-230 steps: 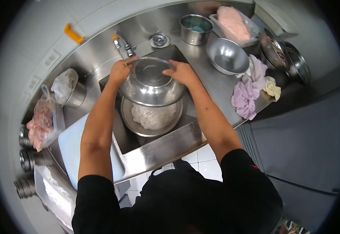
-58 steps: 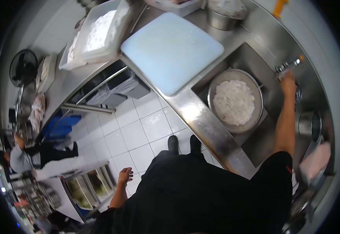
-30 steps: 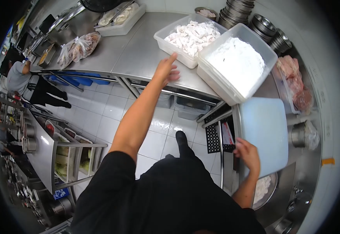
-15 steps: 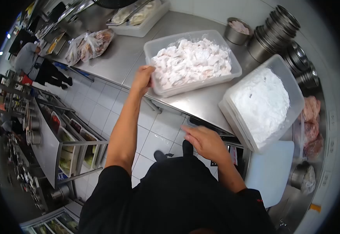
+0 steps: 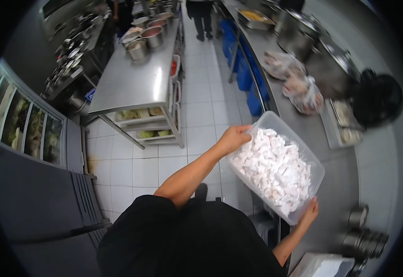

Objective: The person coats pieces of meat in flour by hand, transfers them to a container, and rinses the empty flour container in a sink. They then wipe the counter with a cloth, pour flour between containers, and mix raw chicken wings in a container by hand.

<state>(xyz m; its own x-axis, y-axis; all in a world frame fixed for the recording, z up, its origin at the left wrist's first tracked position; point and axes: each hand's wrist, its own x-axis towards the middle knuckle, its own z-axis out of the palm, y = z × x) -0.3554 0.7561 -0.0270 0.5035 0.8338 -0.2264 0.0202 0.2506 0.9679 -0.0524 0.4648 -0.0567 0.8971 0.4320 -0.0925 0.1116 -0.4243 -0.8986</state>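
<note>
Left grip (image 5: 237,138) is grasping the tub (image 5: 270,121) by its upper-left rim; right grip (image 5: 311,208) is grasping it near the lower-right corner. Tub is sitting right of centre, slanting across the frame, over the near edge of the counter (image 5: 337,180); can't tell if its base is touching. White-coated pieces (image 5: 275,173) are filling most of it, bare wall showing at the top end.

Upper right: clear bags (image 5: 304,94) are lying close together, holding pinkish stuff, blurred. Lidded pots (image 5: 298,34) are standing just beside them; a tray (image 5: 262,25) near the top edge is carrying something yellow. Farther right, a bin (image 5: 331,127) is holding pale items.

Lower right: a small bowl (image 5: 358,216) is standing near a bowl stack (image 5: 365,243); a second tub (image 5: 303,262), cut by the bottom edge, is showing white contents.

Upper left: open pans (image 5: 138,51) are crowding the far end of another counter (image 5: 127,90), some holding reddish stuff. Shelf trays (image 5: 157,139) below are holding greens.
</note>
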